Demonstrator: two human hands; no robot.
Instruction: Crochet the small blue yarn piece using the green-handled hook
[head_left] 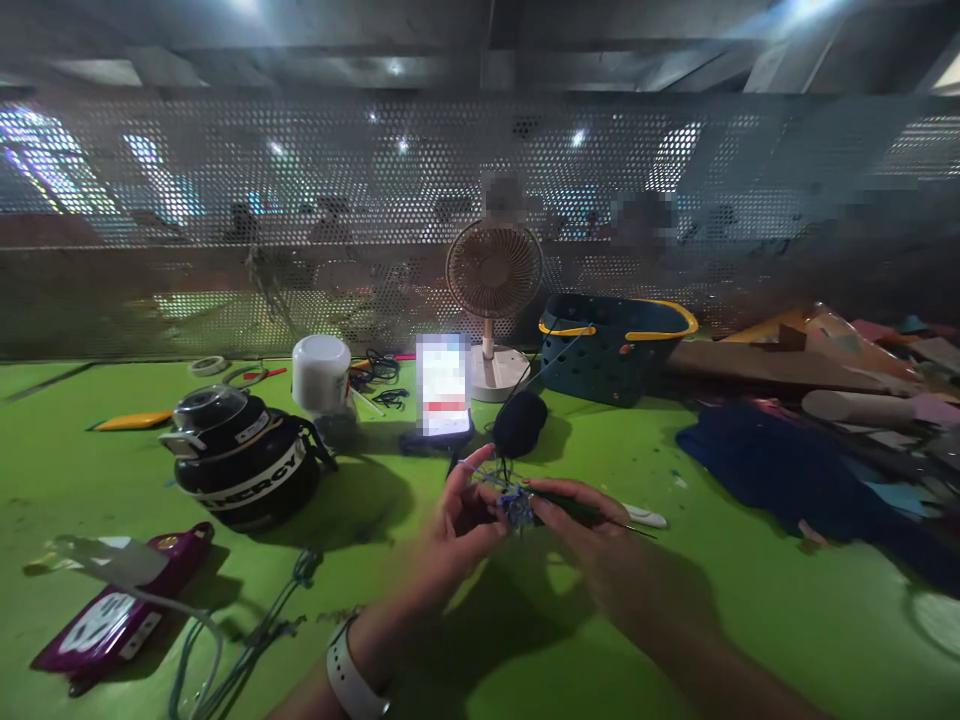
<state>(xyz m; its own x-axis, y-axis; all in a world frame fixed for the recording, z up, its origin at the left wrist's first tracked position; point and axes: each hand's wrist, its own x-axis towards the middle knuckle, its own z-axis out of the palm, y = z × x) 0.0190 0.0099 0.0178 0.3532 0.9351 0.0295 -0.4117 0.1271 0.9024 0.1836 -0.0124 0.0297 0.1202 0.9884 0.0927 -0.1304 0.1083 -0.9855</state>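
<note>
Over the green table, my left hand (457,530) is closed, its thumb and fingers pinching a small blue-grey crochet piece (517,508). Yarn runs up across its raised index finger. My right hand (592,535) grips a crochet hook (564,502) with a dark green handle, and its fingertips meet the piece's right side. The hook's tip is too small to make out at the stitches. Just beyond my hands lies a dark ball of yarn (520,423). A white-handled tool (645,516) rests beyond my right hand.
Behind the yarn stand a lit phone (443,385), a fan (495,270) and a dark basket (607,360). A black bottle (244,460), white tub (321,372) and purple pouch (124,610) are left. Dark blue cloth (772,480) and scraps lie right.
</note>
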